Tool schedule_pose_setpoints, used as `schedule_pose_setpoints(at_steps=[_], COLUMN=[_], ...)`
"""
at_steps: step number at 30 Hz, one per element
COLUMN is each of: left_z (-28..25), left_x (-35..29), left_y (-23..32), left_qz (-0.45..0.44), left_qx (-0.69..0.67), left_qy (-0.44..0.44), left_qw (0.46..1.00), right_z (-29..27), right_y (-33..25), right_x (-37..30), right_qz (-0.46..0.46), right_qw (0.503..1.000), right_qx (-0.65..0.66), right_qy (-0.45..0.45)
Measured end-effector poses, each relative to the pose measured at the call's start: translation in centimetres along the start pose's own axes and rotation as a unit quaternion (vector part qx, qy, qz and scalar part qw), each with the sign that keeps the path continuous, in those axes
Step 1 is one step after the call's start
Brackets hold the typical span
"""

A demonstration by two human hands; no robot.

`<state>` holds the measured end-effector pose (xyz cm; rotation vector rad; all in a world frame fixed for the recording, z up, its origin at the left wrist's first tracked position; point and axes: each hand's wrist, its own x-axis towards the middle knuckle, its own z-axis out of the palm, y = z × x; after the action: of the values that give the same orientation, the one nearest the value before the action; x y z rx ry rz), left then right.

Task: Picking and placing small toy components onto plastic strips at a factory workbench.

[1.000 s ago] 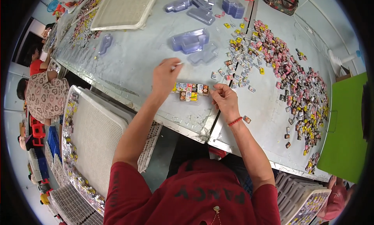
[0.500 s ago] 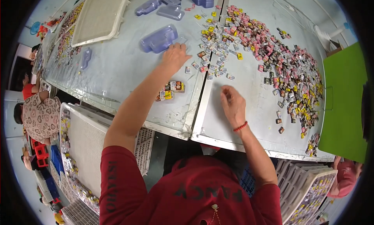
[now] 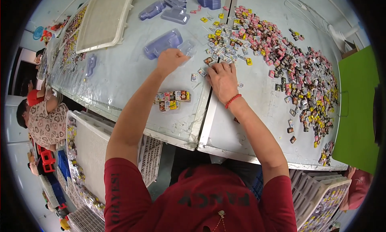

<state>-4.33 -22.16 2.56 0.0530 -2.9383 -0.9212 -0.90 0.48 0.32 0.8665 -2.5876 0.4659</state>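
My left hand (image 3: 172, 61) is closed, pinching the near edge of a clear plastic blister tray (image 3: 188, 48) just above the table. Touching the near edge of scattered small carton-shaped pieces (image 3: 226, 51), my right hand (image 3: 224, 82) has its fingers curled down; what lies under the fingertips is hidden. A red bead bracelet circles that wrist. Beyond my left hand lies a stack of bluish clear trays (image 3: 161, 42). Nearer me, beside my left forearm, sits a tray filled with small cartons (image 3: 173, 100) in two rows.
A large mixed heap of small cartons (image 3: 297, 77) spreads across the right table. More clear trays (image 3: 175, 15) lie at the back. A cream plastic tray (image 3: 102, 23) rests far left, and a green panel (image 3: 356, 107) borders the right. Crates (image 3: 90, 147) stand below the front edge.
My right hand has moved forward and left onto the small cartons. My left hand has shifted slightly left and nearer, drawing a single clear tray away from the stack. The filled tray shows more fully.
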Motion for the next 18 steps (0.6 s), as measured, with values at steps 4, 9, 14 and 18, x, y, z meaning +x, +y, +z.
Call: schedule_pose_setpoints(at_steps=[4,9,14,18], left_z=[-0.6,-2.4,-3.0,2.8], left_x=[0.1,0.1,-4.3,-12.6], left_y=[-1.4,2.0,10.1,12.9], left_qz=[-0.062,0.012,0.228,0.431], left_qx=[-0.130,-0.104,-0.121,-0.025], left_qy=[-0.018,0.088,0.206,0.095], left_qw=[0.989,0.991,0.944,0.897], right_z=[-0.4,0.5,0.1,-3.2], right_y=[0.0,1.4,2.5,6.9], right_x=[0.1,-0.5,-1.2,-3.5], right_qz=[-0.005,-0.035,-0.001,0.104], right_qw=[0.998,0.997,0.992,0.986], right_qx=[-0.002,0.029,0.111,0.114], right_qy=[-0.070,-0.066,0.057,0.058])
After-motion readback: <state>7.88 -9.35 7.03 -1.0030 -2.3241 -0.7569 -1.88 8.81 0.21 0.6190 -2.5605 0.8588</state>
